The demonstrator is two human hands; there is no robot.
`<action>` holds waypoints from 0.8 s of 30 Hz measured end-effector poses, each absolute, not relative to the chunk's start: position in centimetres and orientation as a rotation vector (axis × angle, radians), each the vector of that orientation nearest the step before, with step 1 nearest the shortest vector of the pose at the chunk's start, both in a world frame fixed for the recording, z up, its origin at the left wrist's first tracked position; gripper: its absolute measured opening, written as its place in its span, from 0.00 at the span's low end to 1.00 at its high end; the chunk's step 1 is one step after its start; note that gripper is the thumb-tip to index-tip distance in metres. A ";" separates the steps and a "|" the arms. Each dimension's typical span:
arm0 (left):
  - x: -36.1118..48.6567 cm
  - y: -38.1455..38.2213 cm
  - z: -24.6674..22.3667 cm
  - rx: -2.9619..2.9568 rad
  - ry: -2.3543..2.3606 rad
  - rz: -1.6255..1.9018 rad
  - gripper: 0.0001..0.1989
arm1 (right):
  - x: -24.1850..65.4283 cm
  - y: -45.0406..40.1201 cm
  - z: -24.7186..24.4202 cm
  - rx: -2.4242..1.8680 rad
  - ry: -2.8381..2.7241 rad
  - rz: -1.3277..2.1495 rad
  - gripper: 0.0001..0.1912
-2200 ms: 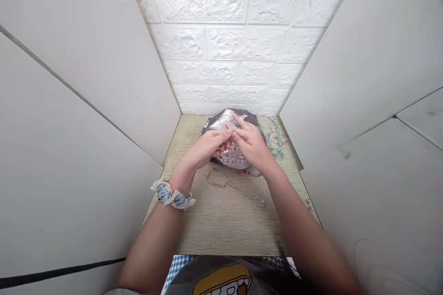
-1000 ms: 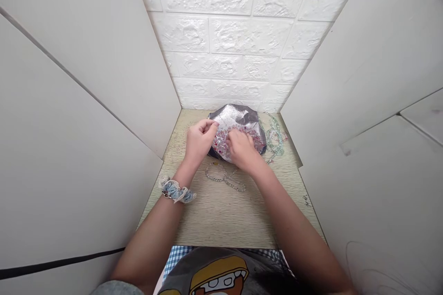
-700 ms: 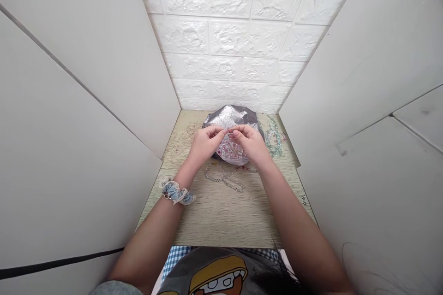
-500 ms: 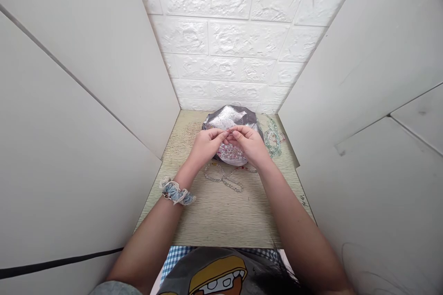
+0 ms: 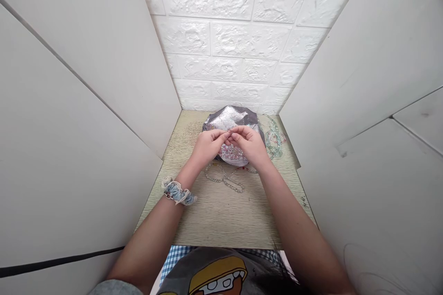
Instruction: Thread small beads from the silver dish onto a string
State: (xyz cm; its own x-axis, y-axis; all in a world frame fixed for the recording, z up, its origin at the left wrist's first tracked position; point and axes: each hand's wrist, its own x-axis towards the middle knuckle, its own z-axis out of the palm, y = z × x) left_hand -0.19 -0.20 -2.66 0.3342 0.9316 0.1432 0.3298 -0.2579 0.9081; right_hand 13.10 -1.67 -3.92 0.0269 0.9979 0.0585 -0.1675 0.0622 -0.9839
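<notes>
Wall [image 5: 231, 39], one: white, moulded in brick relief, between pale side panels [image 5: 114, 50]. Counter [image 5: 235, 226], one: pale, wood-grained, set against the wall.

Pouch [image 5: 230, 115], one: grey, with a silvery lining, lying at the back of the counter near the wall. Contents: many loose beads [image 5: 232, 153], pink, white and clear, gathered toward its near side.

Left hand [image 5: 206, 146] and right hand [image 5: 254, 147]: both over the pouch, fingertips meeting. Each has thumb and forefinger pinched together (whatever is between them is too small to make out).

Green bead strands [image 5: 274, 140]: a heap on the counter, right of the pouch, with some pink at its edge. Pale bead strand [image 5: 223, 179]: looped loosely on the counter, just in front of the pouch. Scrunchie [image 5: 179, 192], one: light blue with cream lace trim, around the left wrist. Shiny metallic pieces [image 5: 303, 199], two: tiny, near the counter's right edge.
</notes>
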 end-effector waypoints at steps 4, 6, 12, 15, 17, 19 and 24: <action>-0.2 -0.2 -2.7 1.793 1.131 0.929 0.16 | 13.1 -1.7 -4.1 -1.049 -1.153 1.188 0.06; -0.2 -0.2 -2.7 1.807 1.135 0.933 0.15 | 13.1 -1.7 -4.3 -1.046 -1.190 1.172 0.06; -0.3 -0.1 -2.7 1.775 1.148 0.912 0.14 | 13.1 -1.7 -4.6 -1.117 -1.281 1.093 0.06; -0.2 -0.2 -2.6 1.696 1.151 0.890 0.15 | 13.1 -1.8 -4.4 -1.151 -1.331 1.048 0.06; -0.2 -0.2 -2.4 1.654 1.149 0.879 0.15 | 13.1 -2.0 -4.2 -1.185 -1.372 0.975 0.05; -0.2 -0.2 -2.3 1.622 1.132 0.863 0.16 | 13.1 -2.2 -4.0 -1.216 -1.410 0.860 0.05; -0.4 -0.2 -2.1 1.550 1.066 0.815 0.16 | 13.1 -2.7 -3.7 -1.230 -1.497 0.585 0.06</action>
State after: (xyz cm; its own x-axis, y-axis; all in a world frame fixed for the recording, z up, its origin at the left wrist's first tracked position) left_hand -0.44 -0.18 -2.10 0.3742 0.9271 -0.0224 0.2219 -0.0660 0.9728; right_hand 13.06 -2.65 -3.72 0.0932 0.9062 0.4124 0.3863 0.3488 -0.8539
